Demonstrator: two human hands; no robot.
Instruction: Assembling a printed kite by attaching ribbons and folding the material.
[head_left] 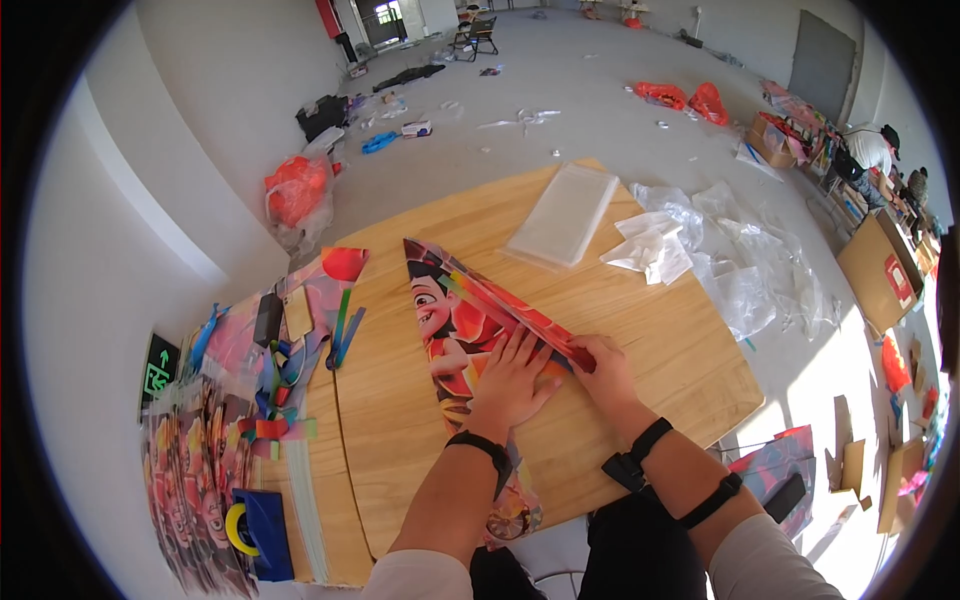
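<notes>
A folded kite [463, 345] with a red cartoon print lies on the wooden table [670, 370], its narrow tip pointing away from me. The lower end hangs over the near table edge. My left hand [512, 380] rests flat on the print, fingers stretched and apart. Beside it, my right hand [603, 370] is closed on the folded right edge of the kite, with the thumb and fingers pinching the rolled layer. Part of that edge is hidden under the right fingers.
A stack of clear plastic sleeves [565, 215] lies at the table's far side, near crumpled plastic film [755, 260]. On the left are coloured ribbons [285, 375], a blue tape dispenser [265, 535] and bagged printed pieces [195, 470]. Cardboard boxes [875, 265] and another person [868, 155] are at the right.
</notes>
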